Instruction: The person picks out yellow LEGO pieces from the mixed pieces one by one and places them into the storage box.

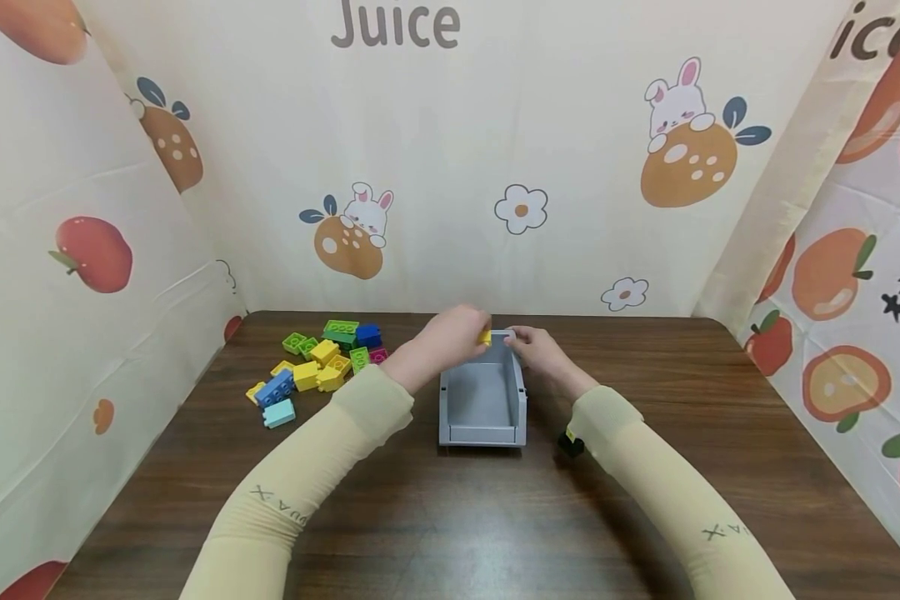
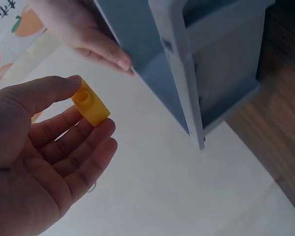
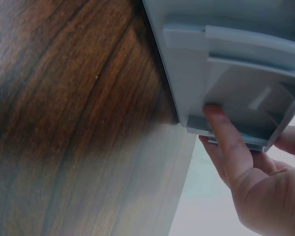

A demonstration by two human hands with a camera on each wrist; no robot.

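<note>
A grey open bin (image 1: 482, 435) stands on the table, its low lip towards the near side. My left hand (image 1: 452, 335) is over the bin's far left part, pinching a small yellow block (image 1: 485, 337); the left wrist view shows the block (image 2: 92, 104) between thumb and fingertips of the hand (image 2: 54, 142), beside the bin wall and not touching it. My right hand (image 1: 543, 354) grips the bin's far right corner. In the right wrist view one finger of that hand (image 3: 255, 182) lies against the bin's outer side (image 3: 187, 83), the thumb at its edge.
Left of the bin lies a loose pile of blocks: yellow ones (image 1: 306, 376), a blue one (image 1: 275, 388), green ones (image 1: 341, 327) and a light blue one (image 1: 279, 413). A small black object (image 1: 571, 445) sits by the right sleeve. A printed curtain (image 1: 450, 167) hangs behind the table.
</note>
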